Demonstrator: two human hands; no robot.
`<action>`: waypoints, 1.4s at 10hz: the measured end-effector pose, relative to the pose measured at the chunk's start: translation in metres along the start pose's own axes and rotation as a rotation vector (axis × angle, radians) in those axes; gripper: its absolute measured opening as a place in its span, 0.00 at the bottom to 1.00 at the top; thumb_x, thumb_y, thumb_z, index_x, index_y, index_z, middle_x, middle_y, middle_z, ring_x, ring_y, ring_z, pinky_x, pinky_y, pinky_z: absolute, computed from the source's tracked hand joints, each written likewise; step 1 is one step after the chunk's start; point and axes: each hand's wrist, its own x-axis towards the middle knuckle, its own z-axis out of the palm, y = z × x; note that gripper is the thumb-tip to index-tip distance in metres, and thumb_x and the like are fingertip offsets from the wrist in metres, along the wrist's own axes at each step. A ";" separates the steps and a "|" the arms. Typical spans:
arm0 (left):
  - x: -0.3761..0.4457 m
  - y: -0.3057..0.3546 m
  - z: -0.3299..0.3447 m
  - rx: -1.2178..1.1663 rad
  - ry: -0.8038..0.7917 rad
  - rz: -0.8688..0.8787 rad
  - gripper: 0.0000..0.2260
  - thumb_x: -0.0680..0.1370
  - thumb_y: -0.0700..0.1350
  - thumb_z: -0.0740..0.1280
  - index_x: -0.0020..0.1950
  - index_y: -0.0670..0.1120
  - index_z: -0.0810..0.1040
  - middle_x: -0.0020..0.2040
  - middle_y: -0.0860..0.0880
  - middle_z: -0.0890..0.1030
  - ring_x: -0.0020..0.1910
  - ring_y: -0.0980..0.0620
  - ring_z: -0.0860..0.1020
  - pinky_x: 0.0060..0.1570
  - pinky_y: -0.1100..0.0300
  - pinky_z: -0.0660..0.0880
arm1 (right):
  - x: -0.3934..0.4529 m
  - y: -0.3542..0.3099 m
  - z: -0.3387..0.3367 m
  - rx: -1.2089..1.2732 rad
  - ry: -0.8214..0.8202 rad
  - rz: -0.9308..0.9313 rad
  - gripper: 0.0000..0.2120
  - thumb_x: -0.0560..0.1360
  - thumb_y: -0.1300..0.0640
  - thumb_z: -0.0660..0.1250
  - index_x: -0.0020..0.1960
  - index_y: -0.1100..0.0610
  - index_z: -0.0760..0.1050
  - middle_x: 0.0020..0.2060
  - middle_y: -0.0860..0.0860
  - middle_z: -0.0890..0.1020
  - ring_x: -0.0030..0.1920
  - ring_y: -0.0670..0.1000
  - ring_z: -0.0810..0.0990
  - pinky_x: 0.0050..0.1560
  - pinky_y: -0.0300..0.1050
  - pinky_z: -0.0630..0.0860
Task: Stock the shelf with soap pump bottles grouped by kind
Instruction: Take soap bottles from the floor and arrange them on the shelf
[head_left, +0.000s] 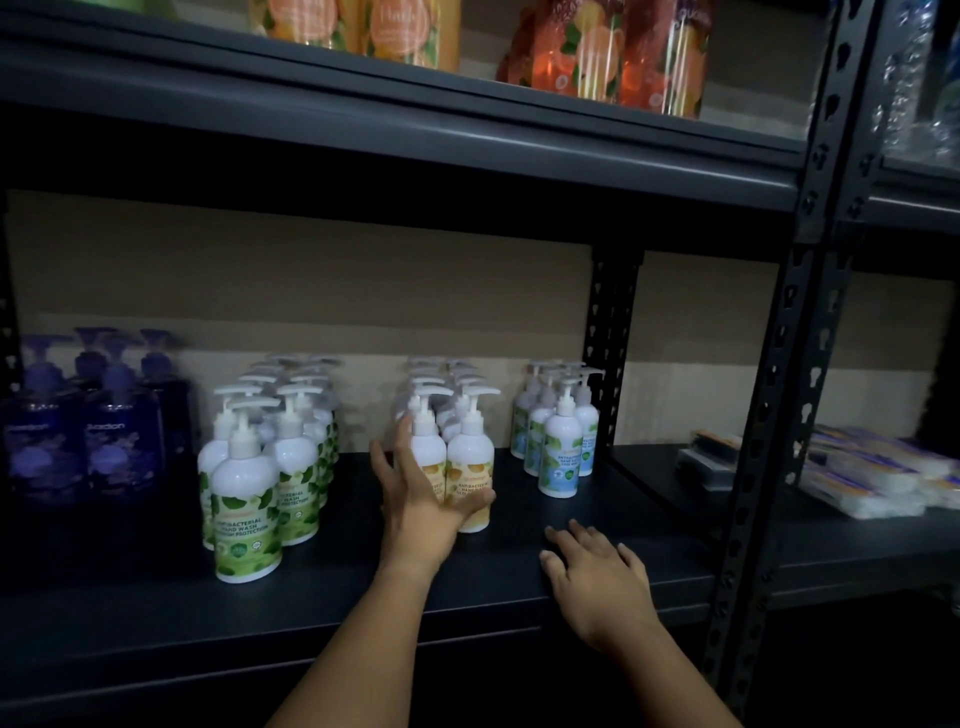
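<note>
The left hand (423, 499) is reaching onto the dark metal shelf (363, 597), its fingers spread and straight against the front two white pump bottles with orange-yellow labels (470, 467), the thumb lying across the base of the nearer one; it is touching them with a flat palm, not grasping. Behind these two, more bottles of the same kind are standing in rows toward the back wall. The right hand (597, 577) is resting palm down on the shelf's front edge, fingers relaxed and holding nothing. Left of the left hand, a group of white pump bottles with green leaf labels (249, 499) is standing in rows, and farther left a cluster of dark purple pump bottles (119, 441) is sitting near the shelf's end. Beyond the right hand, toward the perforated upright, white pump bottles with blue-green labels (558, 447) are forming a separate group. Above both hands, orange translucent refill pouches (613, 52) are occupying the upper shelf.
</note>
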 end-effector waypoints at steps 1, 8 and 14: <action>0.005 -0.002 -0.002 -0.190 -0.027 -0.038 0.53 0.65 0.41 0.84 0.80 0.56 0.55 0.79 0.48 0.60 0.72 0.50 0.67 0.65 0.58 0.68 | 0.000 0.000 0.000 0.001 0.004 0.002 0.24 0.85 0.42 0.47 0.79 0.41 0.59 0.81 0.45 0.57 0.81 0.46 0.52 0.78 0.51 0.47; 0.010 -0.019 0.000 -0.223 -0.061 -0.081 0.51 0.71 0.43 0.81 0.81 0.64 0.50 0.81 0.51 0.55 0.78 0.48 0.63 0.74 0.43 0.67 | 0.001 0.000 0.002 -0.013 0.009 0.004 0.24 0.84 0.42 0.46 0.79 0.41 0.58 0.81 0.45 0.57 0.81 0.46 0.52 0.79 0.51 0.47; -0.005 -0.006 -0.022 -0.068 -0.156 -0.234 0.67 0.61 0.38 0.85 0.82 0.60 0.39 0.82 0.51 0.47 0.80 0.45 0.56 0.77 0.45 0.63 | -0.001 0.001 0.004 -0.026 0.028 -0.001 0.23 0.84 0.41 0.46 0.79 0.40 0.59 0.81 0.45 0.58 0.81 0.46 0.52 0.78 0.50 0.48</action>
